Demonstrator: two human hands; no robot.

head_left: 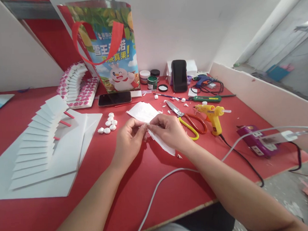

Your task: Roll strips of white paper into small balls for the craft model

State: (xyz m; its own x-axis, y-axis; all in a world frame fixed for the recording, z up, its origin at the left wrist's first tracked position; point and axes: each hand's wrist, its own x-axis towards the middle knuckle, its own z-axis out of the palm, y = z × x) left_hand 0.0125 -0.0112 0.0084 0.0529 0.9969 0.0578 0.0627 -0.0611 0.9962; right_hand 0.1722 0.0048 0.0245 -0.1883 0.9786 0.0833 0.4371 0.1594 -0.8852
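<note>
My left hand point(130, 139) and my right hand point(169, 130) meet fingertip to fingertip, both closed in a pinch on soft white paper point(144, 110). The paper spreads out beyond my fingers and again beneath my right hand; the pinched bit itself is mostly hidden. Left of my hands sits a cluster of several small white rolled paper rosettes point(108, 123). Scissors point(187, 122) with one yellow and one red-orange handle lie open just right of my right hand. White scraps point(179, 156) are scattered around.
A yellow glue gun point(212, 117) and purple box point(258, 141) are at right. A white cable point(169, 171) crosses the front. A stepped white fan point(39, 138) lies on boards at left. Behind stand a printed bag point(120, 55), paint jars point(152, 82), phones point(114, 99) and a pink-edged piece point(77, 86).
</note>
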